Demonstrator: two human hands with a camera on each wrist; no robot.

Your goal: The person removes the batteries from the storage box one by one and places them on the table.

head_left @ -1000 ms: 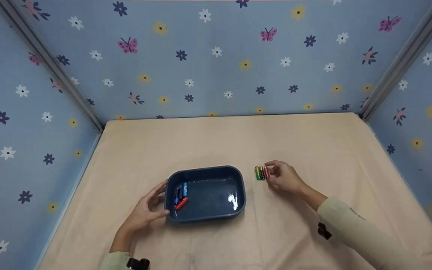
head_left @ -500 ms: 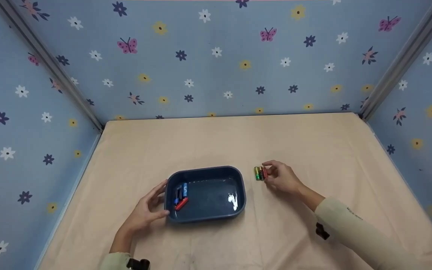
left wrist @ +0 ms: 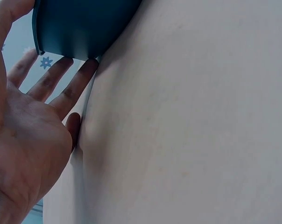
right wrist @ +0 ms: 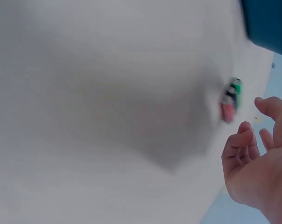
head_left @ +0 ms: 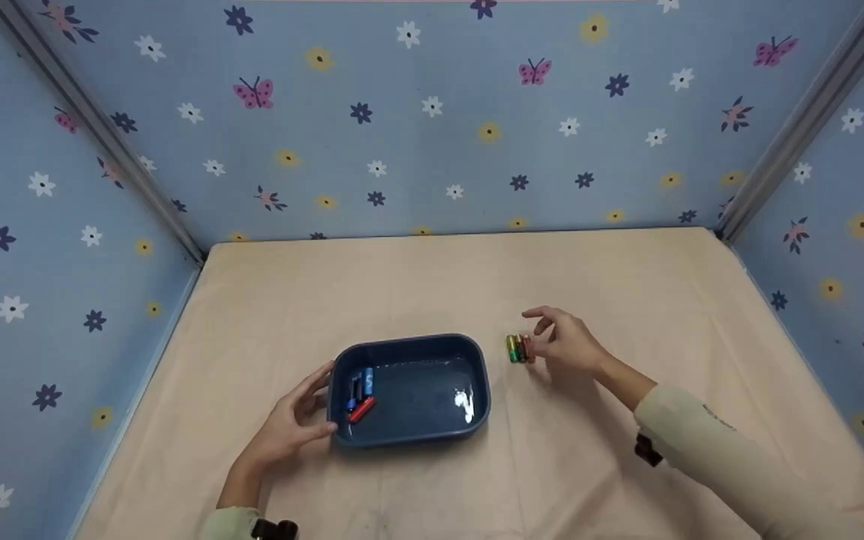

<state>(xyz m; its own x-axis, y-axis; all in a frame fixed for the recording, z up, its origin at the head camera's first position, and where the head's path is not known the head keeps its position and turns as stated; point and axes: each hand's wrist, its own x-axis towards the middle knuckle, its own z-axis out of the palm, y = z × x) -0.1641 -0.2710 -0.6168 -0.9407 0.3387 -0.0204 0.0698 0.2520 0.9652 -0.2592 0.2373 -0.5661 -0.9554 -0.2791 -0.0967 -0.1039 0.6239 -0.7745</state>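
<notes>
A dark blue rectangular tub (head_left: 402, 435) sits on the cloth. At its left end lie a red battery (head_left: 361, 409), a light-blue battery (head_left: 368, 381) and darker blue ones (head_left: 355, 390). My left hand (head_left: 289, 420) touches the outside of that end with spread, fairly straight fingers; thumb and fingertips rest near its two corners. Right of the tub, a green-and-gold battery (head_left: 511, 349), a dark one (head_left: 520, 349) and a red one (head_left: 529, 349) stand or lie side by side in a row. My right hand (head_left: 567, 345) is just beside the red one, fingers loosely bent and holding nothing.
A cream cloth (head_left: 432, 289) covers the table and has creases at the front. Blue flower-patterned walls (head_left: 432, 150) rise at the back and both sides, with grey posts (head_left: 799, 120) at the corners. Each wrist wears a small black camera (head_left: 648, 450).
My right hand first closed in on the row of batteries and shifted slightly left, then its fingers spread and lifted off them. My left hand and the tub stay in place.
</notes>
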